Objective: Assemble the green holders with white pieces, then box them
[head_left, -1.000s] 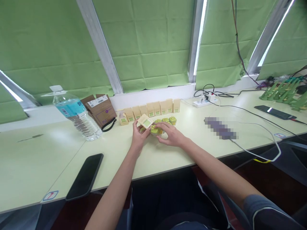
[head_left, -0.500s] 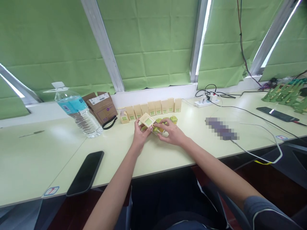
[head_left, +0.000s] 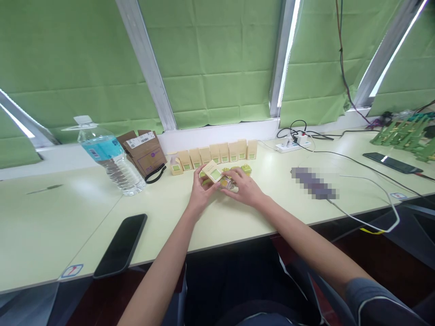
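Note:
My left hand (head_left: 201,191) is closed round a small cream paper box (head_left: 212,171) with a green square on its face, tilted above the table. Close by on the right, my right hand (head_left: 245,186) has its fingers pinched on a small clear packet (head_left: 227,182) with something yellowish in it, at the box's lower right end. Whether the packet reaches inside the box is hidden by the fingers. Behind my hands sit small green lidded containers (head_left: 246,170), partly covered. A row of similar cream boxes (head_left: 224,153) stands upright farther back.
A large water bottle (head_left: 113,156) and an opened cardboard box (head_left: 144,155) stand at the left. A black phone (head_left: 121,244) lies near the front edge. On the right are a power strip (head_left: 292,144), a white cable (head_left: 365,222), another phone (head_left: 392,163) and a green rack (head_left: 401,133).
The cream box has shifted slightly right and turned in my left hand. My right fingers have closed in a little on the clear packet. The surroundings have stayed put.

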Action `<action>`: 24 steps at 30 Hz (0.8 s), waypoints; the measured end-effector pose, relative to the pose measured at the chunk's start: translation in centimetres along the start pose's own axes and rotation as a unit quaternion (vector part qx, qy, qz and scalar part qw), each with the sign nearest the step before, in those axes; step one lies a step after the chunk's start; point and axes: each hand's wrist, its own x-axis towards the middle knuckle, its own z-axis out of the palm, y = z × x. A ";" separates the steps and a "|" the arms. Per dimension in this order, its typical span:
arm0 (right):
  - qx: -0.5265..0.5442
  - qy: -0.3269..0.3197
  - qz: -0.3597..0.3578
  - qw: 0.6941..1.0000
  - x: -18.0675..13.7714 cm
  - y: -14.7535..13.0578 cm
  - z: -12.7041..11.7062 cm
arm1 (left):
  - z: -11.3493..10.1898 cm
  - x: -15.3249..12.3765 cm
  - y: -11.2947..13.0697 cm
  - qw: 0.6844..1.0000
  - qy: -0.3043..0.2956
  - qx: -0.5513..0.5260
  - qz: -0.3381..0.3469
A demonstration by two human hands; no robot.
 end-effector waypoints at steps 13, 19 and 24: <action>0.094 -0.006 0.025 0.995 0.2 0.7 0.3 | -0.1 -0.3 0.7 0.999 -0.023 0.008 -0.033; 0.140 -0.030 0.020 0.989 0.1 1.3 0.6 | -0.3 -0.2 0.6 0.999 -0.025 0.006 -0.039; 0.089 -0.026 0.044 0.995 0.1 0.9 0.3 | -0.1 -0.4 0.9 0.995 -0.072 0.014 -0.064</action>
